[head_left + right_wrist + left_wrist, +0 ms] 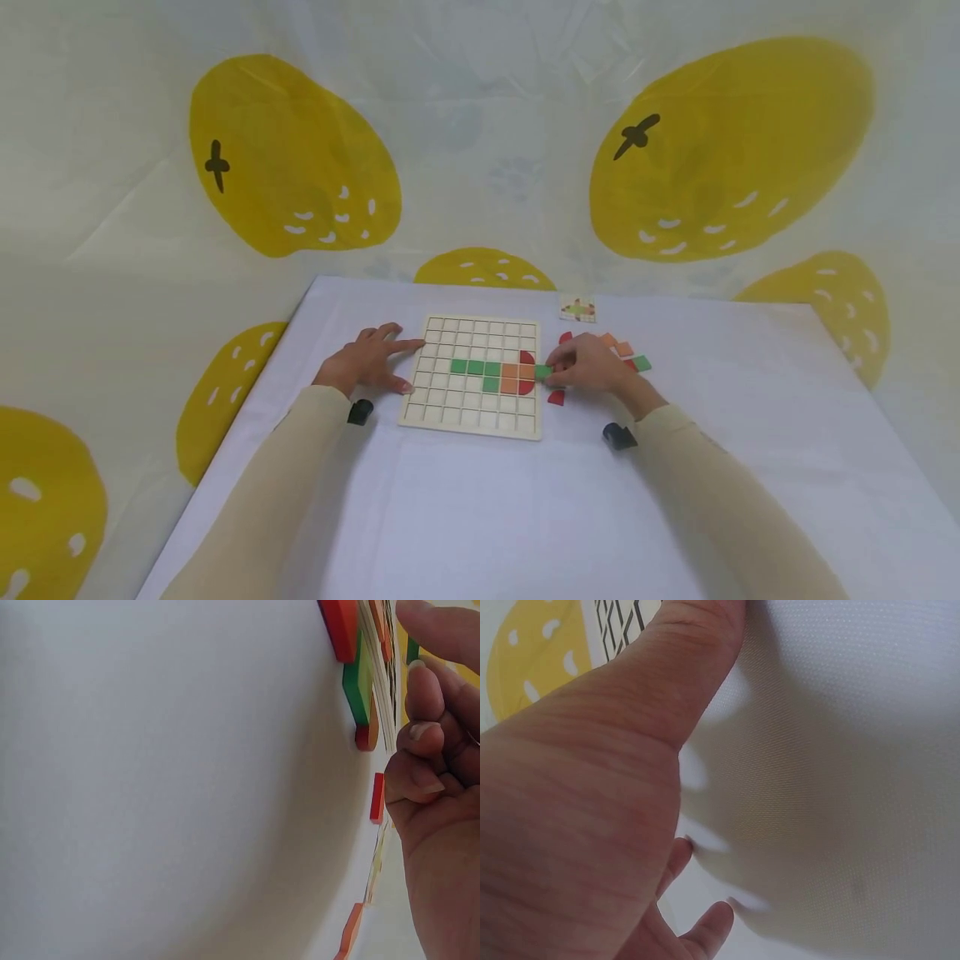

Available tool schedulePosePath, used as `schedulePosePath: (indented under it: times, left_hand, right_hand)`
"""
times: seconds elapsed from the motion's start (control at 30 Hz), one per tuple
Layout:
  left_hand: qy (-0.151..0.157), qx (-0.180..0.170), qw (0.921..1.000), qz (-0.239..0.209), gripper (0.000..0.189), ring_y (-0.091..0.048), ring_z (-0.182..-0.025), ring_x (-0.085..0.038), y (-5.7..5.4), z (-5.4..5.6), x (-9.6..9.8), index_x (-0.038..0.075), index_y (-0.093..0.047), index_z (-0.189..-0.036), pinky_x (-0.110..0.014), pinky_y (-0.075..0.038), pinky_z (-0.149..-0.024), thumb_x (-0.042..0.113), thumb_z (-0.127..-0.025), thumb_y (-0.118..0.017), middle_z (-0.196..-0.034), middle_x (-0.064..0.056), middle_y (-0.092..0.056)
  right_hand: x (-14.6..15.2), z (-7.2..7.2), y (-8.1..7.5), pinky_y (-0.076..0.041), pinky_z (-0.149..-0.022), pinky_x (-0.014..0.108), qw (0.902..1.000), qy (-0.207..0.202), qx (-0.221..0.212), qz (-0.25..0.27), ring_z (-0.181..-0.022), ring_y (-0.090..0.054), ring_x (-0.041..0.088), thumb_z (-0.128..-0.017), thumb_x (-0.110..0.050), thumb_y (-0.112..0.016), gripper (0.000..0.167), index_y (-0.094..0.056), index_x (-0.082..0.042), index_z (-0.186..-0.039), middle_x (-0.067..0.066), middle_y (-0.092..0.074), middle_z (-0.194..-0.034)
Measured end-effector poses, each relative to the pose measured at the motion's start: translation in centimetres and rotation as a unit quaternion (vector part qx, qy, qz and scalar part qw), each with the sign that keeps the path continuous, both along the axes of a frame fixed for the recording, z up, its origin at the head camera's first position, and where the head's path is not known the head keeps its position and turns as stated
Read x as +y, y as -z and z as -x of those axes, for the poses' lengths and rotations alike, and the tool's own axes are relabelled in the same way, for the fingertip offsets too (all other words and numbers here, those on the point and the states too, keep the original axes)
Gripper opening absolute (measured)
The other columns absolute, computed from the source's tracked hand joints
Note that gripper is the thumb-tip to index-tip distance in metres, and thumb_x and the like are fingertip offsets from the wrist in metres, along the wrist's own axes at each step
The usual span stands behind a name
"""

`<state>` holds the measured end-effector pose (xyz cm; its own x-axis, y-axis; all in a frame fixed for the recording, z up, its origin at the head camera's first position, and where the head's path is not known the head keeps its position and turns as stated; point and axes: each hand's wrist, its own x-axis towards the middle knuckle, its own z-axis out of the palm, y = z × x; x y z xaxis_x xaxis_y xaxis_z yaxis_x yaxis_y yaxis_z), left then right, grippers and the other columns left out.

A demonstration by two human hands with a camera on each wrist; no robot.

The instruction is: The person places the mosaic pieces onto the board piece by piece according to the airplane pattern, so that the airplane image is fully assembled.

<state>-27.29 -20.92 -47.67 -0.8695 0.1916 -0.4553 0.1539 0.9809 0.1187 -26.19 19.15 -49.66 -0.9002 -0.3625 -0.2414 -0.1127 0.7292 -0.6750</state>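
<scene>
A pale wooden grid board (442, 408) lies on the white table. On it, green square tiles (476, 367) form a row, another green tile sits below, and orange square tiles (509, 386) and red rounded pieces (527, 387) stand at the right side. My left hand (367, 360) has its fingers spread, with a fingertip and thumb touching the board's left edge. My right hand (588, 364) pinches a green square tile (543, 372) between thumb and finger at the board's right edge. The same tile (412, 650) shows edge-on in the right wrist view.
Red rounded pieces (556, 397) lie just right of the board. Beyond the right hand are orange tiles (624, 349) and a green tile (642, 363). A small pattern card (577, 308) lies at the table's back edge, before a curtain with yellow shapes.
</scene>
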Motion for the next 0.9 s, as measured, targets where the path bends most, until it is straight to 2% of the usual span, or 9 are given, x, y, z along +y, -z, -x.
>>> schedulePosePath:
  times: [0.23,0.5,0.9]
  left_hand:
    - [-0.001,0.002,1.0000,0.003,0.096,-0.019,-0.158,-0.044,0.1,0.0,0.0,0.053,-0.030,-0.159,-0.072,-0.041,-0.113,0.057,-0.080,-0.084,-0.176,-0.005,-0.014]
    - [-0.008,-0.003,0.9999,0.007,0.096,-0.019,-0.158,-0.044,0.1,0.1,0.2,0.055,-0.030,-0.159,-0.072,-0.042,-0.112,0.058,-0.079,-0.084,-0.176,-0.004,-0.014]
    - [-0.004,0.002,1.0000,0.006,0.095,-0.020,-0.158,-0.044,-0.4,-0.3,0.3,0.053,-0.031,-0.159,-0.071,-0.042,-0.113,0.058,-0.080,-0.084,-0.176,-0.004,-0.014]
  right_hand:
    - [-0.7,0.0,0.2,-0.052,-0.073,0.031,0.9998,-0.009,0.000,0.017,-0.084,-0.060,0.021,-0.084,-0.031,-0.088,0.028,-0.081,-0.017,-0.108,0.002,-0.068,-0.084]
    - [-1.5,0.0,0.4,-0.051,-0.068,0.029,0.9995,-0.028,0.005,0.012,-0.076,-0.061,0.019,-0.086,-0.028,-0.086,0.027,-0.081,-0.016,-0.109,0.001,-0.067,-0.078]
    - [-2.6,0.1,0.8,-0.052,-0.069,0.028,0.9992,-0.036,-0.004,0.015,-0.083,-0.060,0.020,-0.085,-0.028,-0.088,0.028,-0.081,-0.015,-0.109,0.002,-0.067,-0.084]
